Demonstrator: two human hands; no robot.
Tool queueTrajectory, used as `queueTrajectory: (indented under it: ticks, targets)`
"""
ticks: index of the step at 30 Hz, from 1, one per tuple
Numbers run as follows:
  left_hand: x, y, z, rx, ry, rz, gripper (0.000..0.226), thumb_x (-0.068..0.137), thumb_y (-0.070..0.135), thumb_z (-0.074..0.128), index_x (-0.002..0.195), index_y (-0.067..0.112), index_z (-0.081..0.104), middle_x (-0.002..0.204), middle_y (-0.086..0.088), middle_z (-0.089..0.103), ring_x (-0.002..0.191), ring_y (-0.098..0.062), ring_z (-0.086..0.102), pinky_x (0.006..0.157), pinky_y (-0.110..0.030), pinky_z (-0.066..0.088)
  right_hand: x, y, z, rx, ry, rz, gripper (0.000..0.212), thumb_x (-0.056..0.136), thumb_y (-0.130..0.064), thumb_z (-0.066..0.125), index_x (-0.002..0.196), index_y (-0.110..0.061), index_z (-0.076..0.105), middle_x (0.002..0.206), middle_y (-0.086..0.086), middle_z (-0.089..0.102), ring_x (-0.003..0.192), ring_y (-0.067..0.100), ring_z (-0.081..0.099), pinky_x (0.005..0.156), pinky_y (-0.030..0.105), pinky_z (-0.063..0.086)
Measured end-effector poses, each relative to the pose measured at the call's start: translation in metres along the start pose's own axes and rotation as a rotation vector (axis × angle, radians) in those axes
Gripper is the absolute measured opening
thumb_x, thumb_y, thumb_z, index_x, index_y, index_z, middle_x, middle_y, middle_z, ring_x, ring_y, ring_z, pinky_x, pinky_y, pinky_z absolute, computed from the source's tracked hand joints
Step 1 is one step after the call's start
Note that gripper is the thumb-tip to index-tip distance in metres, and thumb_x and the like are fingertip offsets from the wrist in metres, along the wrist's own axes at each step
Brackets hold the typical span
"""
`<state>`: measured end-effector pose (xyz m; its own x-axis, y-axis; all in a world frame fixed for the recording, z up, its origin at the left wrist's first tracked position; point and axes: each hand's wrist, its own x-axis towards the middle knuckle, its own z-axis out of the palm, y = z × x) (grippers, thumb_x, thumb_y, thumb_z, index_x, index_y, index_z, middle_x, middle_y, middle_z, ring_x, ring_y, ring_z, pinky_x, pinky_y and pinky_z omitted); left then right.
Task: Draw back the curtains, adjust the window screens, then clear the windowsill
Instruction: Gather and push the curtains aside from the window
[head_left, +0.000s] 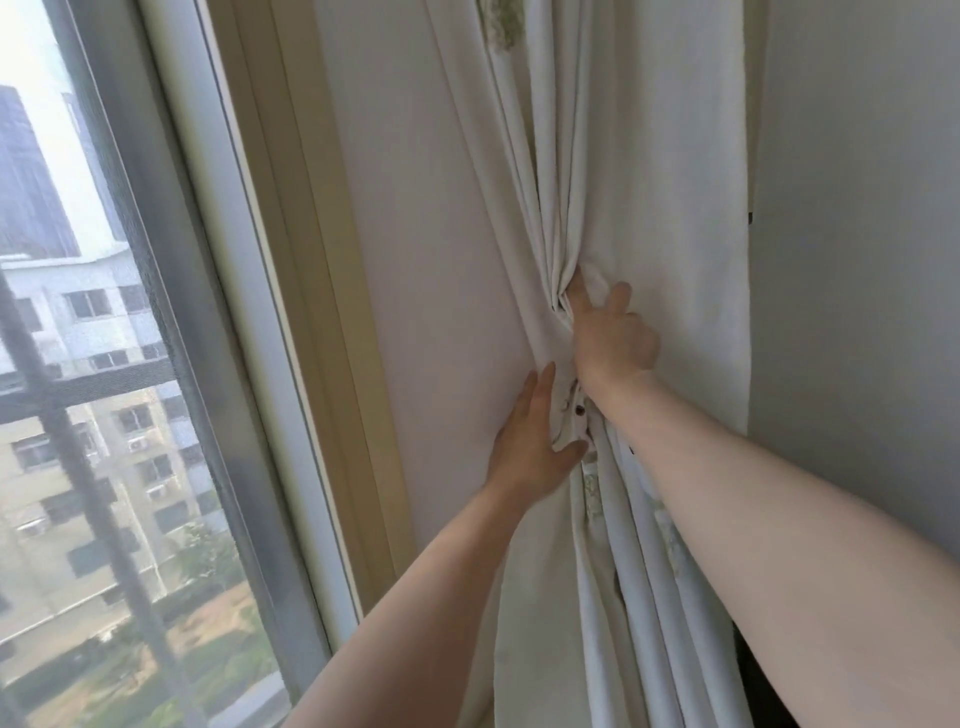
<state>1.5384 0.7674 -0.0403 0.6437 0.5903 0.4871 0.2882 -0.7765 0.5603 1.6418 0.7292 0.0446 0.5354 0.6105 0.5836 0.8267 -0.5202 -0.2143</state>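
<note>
White curtain (649, 182) fabric hangs bunched to the right of the window frame (291, 364), against the grey wall (857, 260). I see the right hand (610, 340) at the narrowest point of the bunch, fingers curled into the folds and gripping them. The left hand (535, 441) sits just below and to the left, fingers straight and laid flat on the cloth, thumb touching the gathered folds; it grips nothing. Between the two hands, small dark studs (577, 410) show on the fabric. Both forearms are bare.
</note>
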Motion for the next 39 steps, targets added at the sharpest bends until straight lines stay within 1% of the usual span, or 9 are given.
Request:
queueTrajectory:
  ticks: [7, 13, 16, 20, 25, 29, 32, 36, 39]
  targets:
    - [0.043, 0.011, 0.018, 0.052, 0.006, 0.024, 0.084, 0.085, 0.032, 0.061, 0.148, 0.022, 0.006, 0.158, -0.001, 0.005, 0.144, -0.014, 0.009, 0.116, -0.037, 0.019, 0.047, 0.029, 0.011, -0.088, -0.096, 0.076, 0.079, 0.09, -0.013, 0.052, 0.15, -0.028, 0.003, 0.133, 0.022, 0.031, 0.094, 0.032, 0.059, 0.069, 0.034, 0.042]
    - [0.065, 0.02, 0.026, 0.079, -0.019, 0.015, 0.076, 0.087, 0.036, 0.059, 0.147, 0.024, 0.014, 0.158, 0.001, -0.002, 0.144, -0.017, 0.009, 0.115, -0.036, 0.019, 0.068, 0.067, 0.016, -0.18, -0.116, 0.156, 0.079, 0.09, -0.013, 0.049, 0.15, -0.018, -0.001, 0.137, 0.025, 0.026, 0.107, 0.036, 0.055, 0.081, 0.04, 0.049]
    - [0.065, 0.022, 0.026, 0.108, -0.026, 0.007, 0.073, 0.087, 0.037, 0.058, 0.147, 0.025, 0.017, 0.158, 0.001, -0.003, 0.144, -0.019, 0.009, 0.115, -0.036, 0.018, 0.065, 0.079, 0.019, -0.121, -0.111, 0.208, 0.082, 0.088, -0.012, 0.055, 0.15, -0.018, 0.002, 0.138, 0.023, 0.024, 0.115, 0.036, 0.047, 0.086, 0.043, 0.047]
    - [0.058, 0.024, 0.023, 0.139, -0.046, -0.015, 0.078, 0.087, 0.038, 0.057, 0.148, 0.025, 0.009, 0.158, 0.001, -0.006, 0.144, -0.02, 0.004, 0.116, -0.037, 0.014, 0.048, 0.077, 0.023, 0.036, -0.14, 0.219, 0.098, 0.082, -0.017, 0.067, 0.149, -0.025, -0.004, 0.145, 0.019, 0.016, 0.123, 0.035, 0.036, 0.095, 0.045, 0.041]
    - [0.039, 0.026, 0.014, 0.264, -0.087, -0.048, 0.083, 0.087, 0.043, 0.055, 0.148, 0.025, 0.001, 0.157, 0.0, -0.012, 0.144, -0.021, -0.005, 0.116, -0.04, 0.01, 0.024, 0.063, 0.018, 0.129, -0.103, 0.215, 0.109, 0.08, -0.022, 0.071, 0.148, -0.027, -0.015, 0.157, 0.01, 0.001, 0.124, 0.038, 0.038, 0.096, 0.048, 0.039]
    - [0.012, 0.026, 0.004, 0.214, -0.138, -0.054, 0.084, 0.088, 0.04, 0.056, 0.148, 0.024, -0.001, 0.157, 0.004, -0.015, 0.145, -0.018, 0.001, 0.115, -0.041, 0.02, -0.008, 0.053, 0.013, 0.167, 0.002, 0.128, 0.105, 0.086, -0.02, 0.063, 0.143, -0.035, -0.024, 0.159, 0.0, -0.012, 0.116, 0.038, 0.046, 0.09, 0.048, 0.042]
    - [-0.012, 0.026, -0.005, 0.182, -0.155, -0.061, 0.084, 0.088, 0.037, 0.057, 0.148, 0.024, -0.001, 0.157, 0.007, -0.013, 0.144, -0.016, 0.008, 0.112, -0.041, 0.028, -0.031, 0.045, 0.004, 0.152, 0.028, 0.116, 0.101, 0.087, -0.017, 0.059, 0.142, -0.042, -0.021, 0.158, 0.001, -0.016, 0.116, 0.038, 0.045, 0.088, 0.048, 0.044]
    - [-0.048, 0.029, -0.02, 0.151, -0.153, -0.06, 0.084, 0.089, 0.033, 0.056, 0.148, 0.024, -0.003, 0.158, 0.005, -0.008, 0.144, -0.018, 0.013, 0.111, -0.037, 0.028, -0.07, 0.028, -0.008, 0.131, 0.03, 0.091, 0.085, 0.089, -0.012, 0.054, 0.148, -0.036, -0.002, 0.158, 0.0, -0.015, 0.138, 0.038, 0.02, 0.102, 0.059, 0.032]
    - [-0.078, 0.031, -0.03, 0.064, -0.132, -0.083, 0.09, 0.09, 0.025, 0.055, 0.146, 0.022, -0.015, 0.157, -0.006, 0.01, 0.133, -0.028, 0.036, 0.102, -0.04, 0.039, -0.099, 0.006, -0.016, 0.14, 0.078, 0.076, 0.063, 0.097, -0.019, 0.04, 0.148, -0.035, 0.007, 0.159, -0.003, -0.01, 0.145, 0.032, 0.001, 0.108, 0.065, 0.015]
